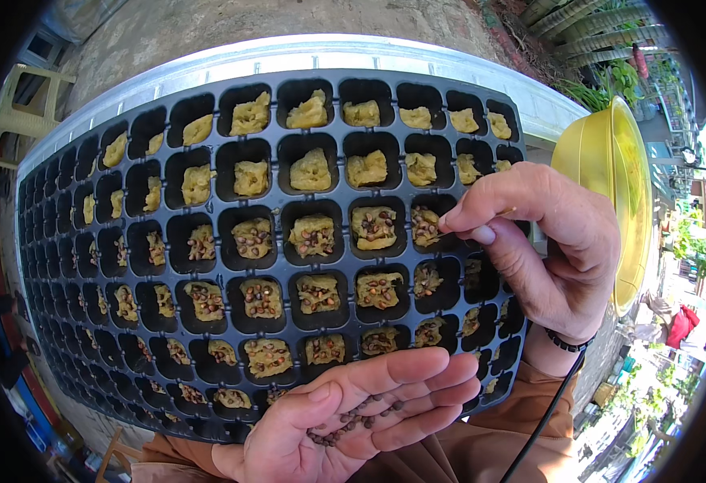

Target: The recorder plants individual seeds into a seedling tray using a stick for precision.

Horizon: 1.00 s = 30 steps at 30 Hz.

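A black plastic seedling tray (341, 194) with many square cells lies before me. Its cells hold yellowish spongy plugs, among them a bare plug (310, 170) in an upper row and a plug dotted with brown seeds (374, 227) lower down. My left hand (359, 410) is palm up over the tray's near edge, cupping small dark round seeds (359, 418). Over the right part of the tray, my right hand (546, 247) has thumb and forefinger pinched beside a seeded plug (425, 226); a small reddish seed shows at the fingertips.
The tray rests on a white ribbed surface (304, 45). A yellow basin (600, 181) stands at the right, beyond my right hand. At the upper left is a cream plastic stool (26, 115). Plants (618, 84) grow at the upper right. A black cable (546, 416) hangs near my right wrist.
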Each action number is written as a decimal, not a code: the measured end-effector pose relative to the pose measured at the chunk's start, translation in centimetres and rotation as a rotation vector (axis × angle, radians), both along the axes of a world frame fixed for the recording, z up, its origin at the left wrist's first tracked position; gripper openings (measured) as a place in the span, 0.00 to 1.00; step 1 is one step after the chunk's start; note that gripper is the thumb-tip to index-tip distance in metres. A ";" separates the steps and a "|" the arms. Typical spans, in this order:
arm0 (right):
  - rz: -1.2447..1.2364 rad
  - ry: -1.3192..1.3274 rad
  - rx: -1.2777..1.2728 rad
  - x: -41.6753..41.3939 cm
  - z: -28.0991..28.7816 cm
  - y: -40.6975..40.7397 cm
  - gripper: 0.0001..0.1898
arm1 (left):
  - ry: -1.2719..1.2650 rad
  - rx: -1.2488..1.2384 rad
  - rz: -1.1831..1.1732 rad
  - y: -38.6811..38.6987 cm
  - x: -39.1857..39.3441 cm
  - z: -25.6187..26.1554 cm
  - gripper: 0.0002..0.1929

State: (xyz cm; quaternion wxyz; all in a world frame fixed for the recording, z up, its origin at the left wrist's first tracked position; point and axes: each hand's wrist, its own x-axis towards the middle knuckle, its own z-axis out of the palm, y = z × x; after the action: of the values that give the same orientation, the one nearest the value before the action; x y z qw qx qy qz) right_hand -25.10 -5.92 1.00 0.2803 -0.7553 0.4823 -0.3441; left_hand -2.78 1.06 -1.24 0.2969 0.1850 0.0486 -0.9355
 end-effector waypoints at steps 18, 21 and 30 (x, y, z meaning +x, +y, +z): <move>-0.113 -0.175 -0.070 0.7 -1.6 0.7 0.05 | 0.083 0.034 0.003 0.3 -0.2 -0.1 0.34; -0.111 -0.170 -0.076 0.6 -1.5 0.6 0.04 | 0.051 0.481 0.123 -0.4 -0.8 2.3 0.34; -0.059 -0.102 -0.023 0.3 -1.1 0.6 0.04 | 0.088 0.022 0.070 1.0 -0.2 -0.9 0.34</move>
State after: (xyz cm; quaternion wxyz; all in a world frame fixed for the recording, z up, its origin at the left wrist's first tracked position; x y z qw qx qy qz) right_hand -24.79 -5.30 -0.13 0.2854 -0.7254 0.4855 -0.3958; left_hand -3.01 2.07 -2.15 0.3249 0.1450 0.0783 -0.9313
